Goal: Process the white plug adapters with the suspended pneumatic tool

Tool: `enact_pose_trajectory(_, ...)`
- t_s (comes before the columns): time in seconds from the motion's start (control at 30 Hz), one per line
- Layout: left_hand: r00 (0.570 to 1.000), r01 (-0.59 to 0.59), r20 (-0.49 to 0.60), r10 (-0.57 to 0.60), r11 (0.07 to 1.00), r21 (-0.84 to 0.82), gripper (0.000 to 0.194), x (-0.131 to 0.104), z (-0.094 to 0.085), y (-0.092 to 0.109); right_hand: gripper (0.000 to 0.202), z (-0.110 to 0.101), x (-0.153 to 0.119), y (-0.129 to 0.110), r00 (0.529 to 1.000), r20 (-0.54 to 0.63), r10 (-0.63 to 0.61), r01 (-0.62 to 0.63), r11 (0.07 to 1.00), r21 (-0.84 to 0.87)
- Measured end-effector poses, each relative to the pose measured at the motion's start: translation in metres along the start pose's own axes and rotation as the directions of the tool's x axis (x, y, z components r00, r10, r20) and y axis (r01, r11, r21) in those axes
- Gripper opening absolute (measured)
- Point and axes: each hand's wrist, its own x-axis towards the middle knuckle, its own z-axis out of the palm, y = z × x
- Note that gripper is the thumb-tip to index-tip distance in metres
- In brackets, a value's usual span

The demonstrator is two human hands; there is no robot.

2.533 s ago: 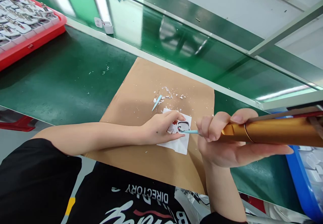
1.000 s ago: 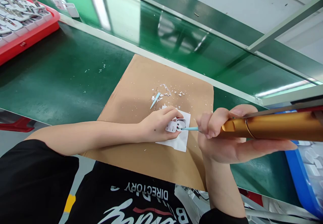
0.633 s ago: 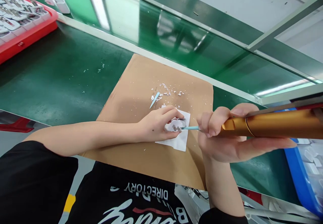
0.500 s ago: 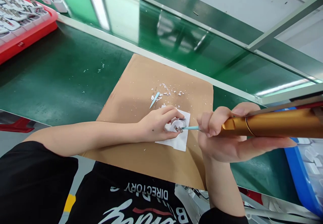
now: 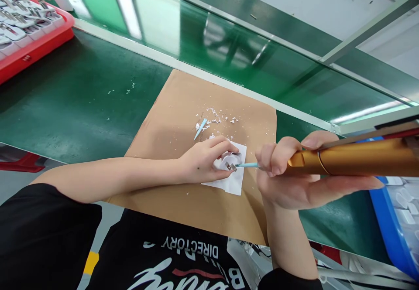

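Fingers of my left hand [image 5: 209, 160] are closed round a white plug piece [image 5: 226, 161] with two metal prongs, above a white paper sheet [image 5: 235, 187] on brown cardboard. My right hand [image 5: 288, 176] grips a gold cylindrical tool [image 5: 360, 158] and a thin light-blue stick [image 5: 248, 165] that points left. The stick's tip meets the plug piece beside the prongs. Beyond my left hand lies a separate light-blue pointed piece [image 5: 200, 129], among white shavings [image 5: 214, 115].
A red tray [image 5: 39, 46] of white plug parts stands at the far left. At the right edge is a blue bin [image 5: 388, 229] with white pieces. The cardboard [image 5: 183, 93] covers part of the green table [image 5: 81, 93]. A metal rail [image 5: 222, 87] runs along the back.
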Motion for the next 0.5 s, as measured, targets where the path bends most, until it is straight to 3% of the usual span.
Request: enact_pose_trajectory(0.5,0.997,0.062,0.053,-0.061,0.998,-0.009,0.03,-0.0014,-0.0016,0.0,0.038,-0.0008,-0.001,0.0022,0.998,-0.035,-0.047,0.049,0.998,0.04)
